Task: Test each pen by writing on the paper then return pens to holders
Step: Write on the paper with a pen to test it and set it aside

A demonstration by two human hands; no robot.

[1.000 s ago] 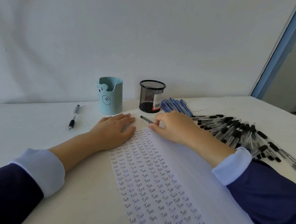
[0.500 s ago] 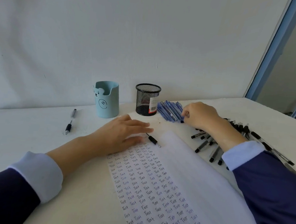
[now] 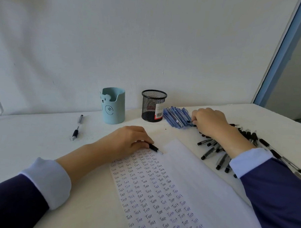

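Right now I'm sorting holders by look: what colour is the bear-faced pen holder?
The bear-faced holder is pale teal, seen best in the head view.

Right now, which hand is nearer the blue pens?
Right. The right hand touches the blue pens at their right edge; the left hand grips a black pen on the paper, well apart.

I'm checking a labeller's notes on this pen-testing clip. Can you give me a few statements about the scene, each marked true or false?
1. The left hand holds a black pen at the top of the paper. True.
2. The right hand reaches into the mesh holder. False: its fingers are at the blue pens beside it.
3. A lone pen lies left of the bear holder. True.
4. The paper is blank. False: rows of "Test" cover its left part.
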